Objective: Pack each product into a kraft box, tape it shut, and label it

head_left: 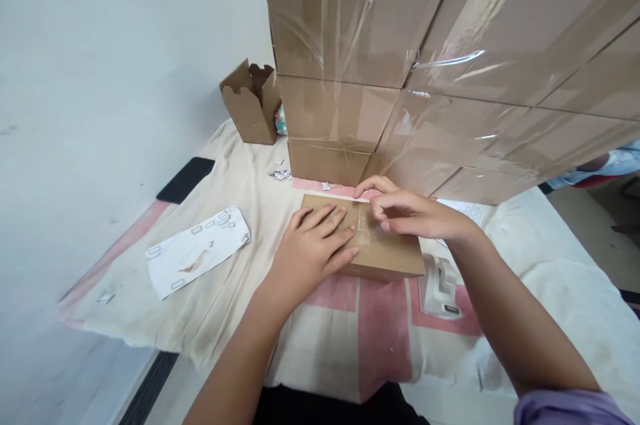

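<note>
A closed brown cardboard box (385, 255) lies on the cloth in front of me, with a strip of clear tape (363, 219) across its top. My left hand (317, 238) rests flat on the left part of the lid, fingers spread. Over the far right part of the lid is my right hand (410, 208); its index finger reaches toward the far edge, and its other fingers are partly curled. Nothing shows between those fingers. Just right of the box sits a white tape dispenser (440, 288), partly beside my right forearm.
Large cardboard boxes wrapped in clear film (340, 111) rise behind the work spot. At left are an open carton (247, 108), a black phone-like slab (186, 179) and a white printed sheet (200, 248). Crumpled scraps (281, 175) lie near the stack. A wall borders the left.
</note>
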Action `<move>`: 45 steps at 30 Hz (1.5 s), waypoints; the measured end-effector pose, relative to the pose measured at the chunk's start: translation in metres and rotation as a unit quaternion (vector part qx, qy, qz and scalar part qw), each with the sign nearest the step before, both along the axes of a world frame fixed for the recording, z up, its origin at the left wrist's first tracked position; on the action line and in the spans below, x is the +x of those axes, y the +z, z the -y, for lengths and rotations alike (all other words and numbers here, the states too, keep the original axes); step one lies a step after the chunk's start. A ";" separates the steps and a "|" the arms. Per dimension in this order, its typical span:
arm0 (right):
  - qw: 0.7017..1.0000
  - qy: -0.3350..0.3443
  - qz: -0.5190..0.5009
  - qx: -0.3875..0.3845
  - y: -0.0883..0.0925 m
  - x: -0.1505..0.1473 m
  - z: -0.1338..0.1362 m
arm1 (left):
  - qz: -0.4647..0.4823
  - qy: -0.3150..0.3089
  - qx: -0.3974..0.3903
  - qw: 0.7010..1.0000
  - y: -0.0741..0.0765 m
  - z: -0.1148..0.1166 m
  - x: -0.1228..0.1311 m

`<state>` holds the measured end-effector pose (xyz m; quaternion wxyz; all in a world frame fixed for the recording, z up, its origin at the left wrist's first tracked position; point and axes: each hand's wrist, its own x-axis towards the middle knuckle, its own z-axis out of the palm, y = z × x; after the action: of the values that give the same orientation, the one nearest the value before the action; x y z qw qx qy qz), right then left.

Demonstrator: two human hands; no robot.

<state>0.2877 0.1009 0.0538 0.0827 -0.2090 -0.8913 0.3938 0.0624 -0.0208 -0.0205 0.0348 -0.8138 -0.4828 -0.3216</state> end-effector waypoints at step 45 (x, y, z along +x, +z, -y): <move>0.994 -0.062 0.089 -0.002 -0.012 -0.012 0.004 | 0.023 0.009 -0.014 1.000 0.000 0.001 -0.003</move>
<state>0.2761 0.0964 0.0415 0.0266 -0.2983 -0.8798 0.3691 0.0591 -0.0214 -0.0204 0.0151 -0.8021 -0.4952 -0.3334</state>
